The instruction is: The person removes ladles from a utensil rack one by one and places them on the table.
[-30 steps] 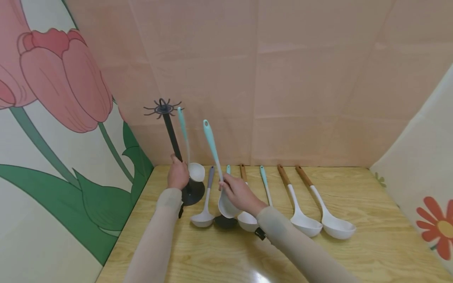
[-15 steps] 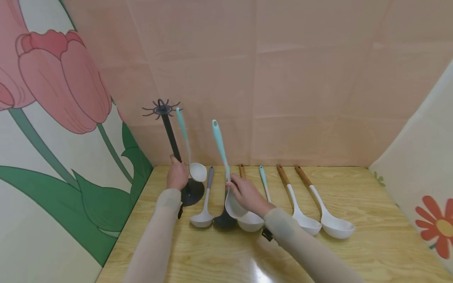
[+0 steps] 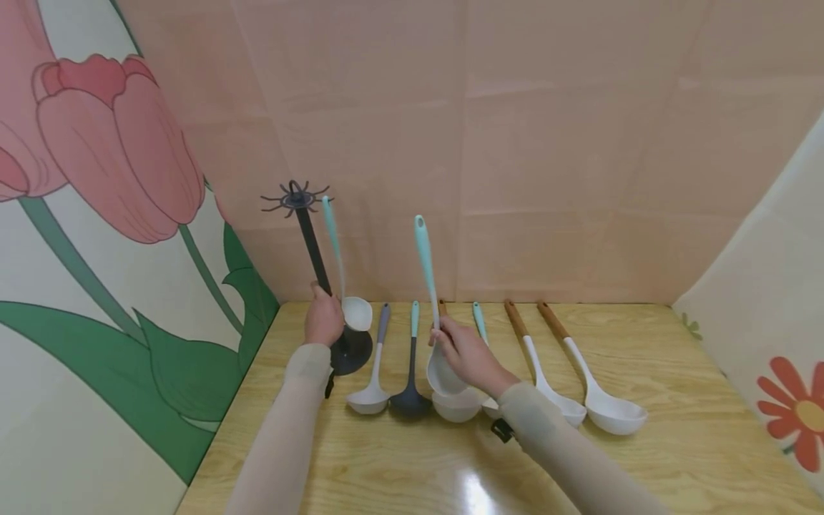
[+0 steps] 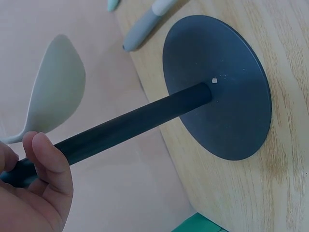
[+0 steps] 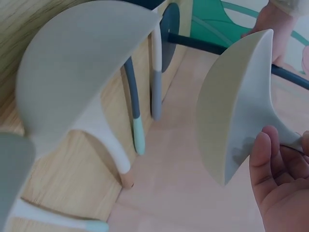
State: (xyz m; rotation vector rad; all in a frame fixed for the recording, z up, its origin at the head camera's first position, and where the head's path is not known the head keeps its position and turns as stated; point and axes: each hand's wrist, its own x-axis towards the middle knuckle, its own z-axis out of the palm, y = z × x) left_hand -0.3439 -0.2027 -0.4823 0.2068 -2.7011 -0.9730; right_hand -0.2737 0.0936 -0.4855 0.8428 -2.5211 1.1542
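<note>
My left hand [image 3: 324, 317] grips the pole of a black utensil stand [image 3: 311, 243] with a ring of hooks on top and a round base. From one hook hangs a white ladle [image 3: 357, 313] with a mint handle, its bowl beside the pole. Fingers and thumb of my right hand [image 3: 473, 354] pinch the lower stem of another mint-handled white ladle [image 3: 423, 250], raised off the table with the handle up. Its bowl [image 5: 231, 106] is plain in the right wrist view. Below that hand lies a wooden-handled white ladle [image 3: 456, 408], partly covered.
Ladles lie in a row on the wooden table [image 3: 386, 465]: a purple-handled one [image 3: 370, 398], a dark one with mint handle [image 3: 410, 404], a mint-handled one [image 3: 480, 322] partly behind my right arm, and two wooden-handled white ones [image 3: 547, 397] at right. A pink cloth [image 3: 579, 179] hangs behind.
My right hand has moved rightward with the raised ladle, its handle now more upright, uncovering the dark ladle on the table. My left hand and the stand have stayed nearly still.
</note>
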